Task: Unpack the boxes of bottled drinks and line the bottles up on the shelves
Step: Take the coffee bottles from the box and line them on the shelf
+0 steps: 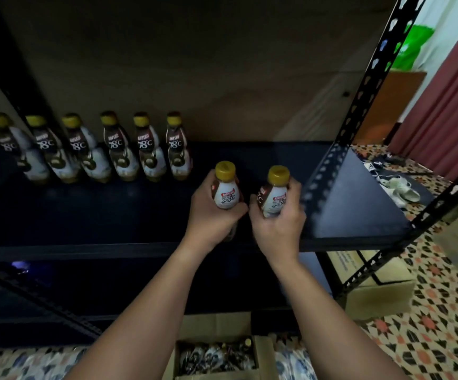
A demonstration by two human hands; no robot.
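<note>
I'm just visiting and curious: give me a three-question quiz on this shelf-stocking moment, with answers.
1. How many gold-capped coffee bottles stand in the row at the back of the dark metal shelf?
2. True or false: the left hand holds nothing.
3. Where is the open cardboard box of bottles: A on the shelf, B on the floor below the arms?

Key: 1. Six. 2. False; each hand, the right hand too, grips a bottle. 3. B.

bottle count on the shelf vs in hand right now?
8 clear: six in a row at the shelf back left, one in the left hand, one in the right hand. More sit blurred in the open box below.
</note>
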